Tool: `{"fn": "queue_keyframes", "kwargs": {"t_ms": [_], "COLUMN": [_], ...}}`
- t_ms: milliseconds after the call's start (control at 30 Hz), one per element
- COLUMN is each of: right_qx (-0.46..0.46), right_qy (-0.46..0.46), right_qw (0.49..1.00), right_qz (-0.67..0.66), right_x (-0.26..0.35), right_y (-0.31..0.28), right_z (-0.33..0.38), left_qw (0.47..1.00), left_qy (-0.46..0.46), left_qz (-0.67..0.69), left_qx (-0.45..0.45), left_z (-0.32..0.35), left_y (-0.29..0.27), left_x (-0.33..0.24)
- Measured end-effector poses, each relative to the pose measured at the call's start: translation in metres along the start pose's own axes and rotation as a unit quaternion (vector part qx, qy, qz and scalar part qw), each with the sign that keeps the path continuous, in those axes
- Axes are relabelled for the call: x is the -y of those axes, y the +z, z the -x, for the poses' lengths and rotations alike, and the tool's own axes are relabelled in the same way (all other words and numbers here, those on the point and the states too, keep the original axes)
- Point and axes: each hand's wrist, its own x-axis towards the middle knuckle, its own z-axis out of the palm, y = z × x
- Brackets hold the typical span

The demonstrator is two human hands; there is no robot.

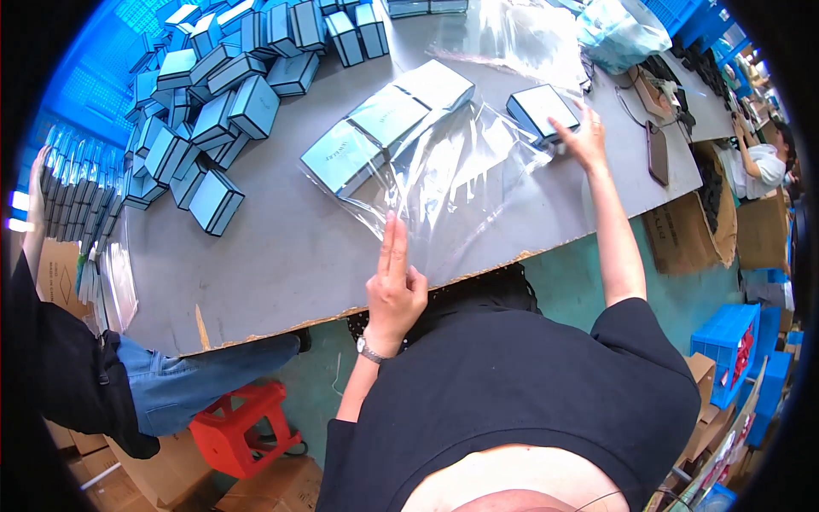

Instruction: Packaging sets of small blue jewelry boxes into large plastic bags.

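Note:
A clear plastic bag (448,183) lies on the table in front of me, with a row of pale blue boxes (388,115) with dark edges at its far left part. My left hand (395,294) is at the near edge of the bag. Its index and middle fingers stretch forward and touch the film; the other fingers are curled. On the right, my right hand (585,136) grips a single pale blue box (540,111) from its right side, with thumb and fingertips on it. That box sits beside the right part of the bag.
A heap of similar boxes (213,119) covers the table's far left. Wrapped stacks (81,192) stand beside it, near a co-worker's hand (38,175). More clear film (512,38) lies at the back. A phone (656,154) rests right, and a red stool (243,431) stands below left.

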Motion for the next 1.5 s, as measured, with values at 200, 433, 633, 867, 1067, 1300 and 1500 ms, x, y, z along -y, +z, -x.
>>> {"fn": "queue_keyframes", "kwargs": {"t_ms": [200, 433, 633, 867, 1067, 1300, 1500], "right_qx": [-0.013, 0.459, 0.152, -0.085, -0.012, 0.659, 0.229], "right_qy": [-0.068, -0.373, -0.278, -0.303, -0.373, -0.602, -0.672], "right_qw": [0.994, 0.627, 0.914, 0.949, 0.927, 0.445, 0.696], "right_qz": [-0.080, -0.506, -0.253, -0.013, -0.031, -0.068, -0.104], "right_x": [0.022, 0.095, 0.134, 0.135, 0.139, 0.277, 0.495], "right_y": [-0.014, -0.065, -0.012, 0.005, 0.000, -0.090, 0.084], "right_z": [0.026, 0.098, 0.114, 0.108, 0.108, 0.110, 0.115], "left_qw": [0.998, 0.999, 0.999, 0.998, 0.998, 0.989, 0.994], "left_qy": [-0.025, -0.024, -0.022, -0.031, -0.008, -0.061, -0.013], "left_qz": [-0.029, -0.019, 0.027, 0.017, 0.043, 0.137, 0.105], "left_qx": [0.058, 0.017, 0.023, 0.046, 0.046, 0.009, -0.004], "left_z": [-0.012, -0.014, -0.014, -0.006, -0.007, 0.022, 0.008], "left_y": [-0.008, -0.008, -0.008, 0.010, 0.011, 0.025, 0.022], "left_x": [-0.018, -0.011, -0.020, -0.024, -0.013, 0.014, 0.000]}}
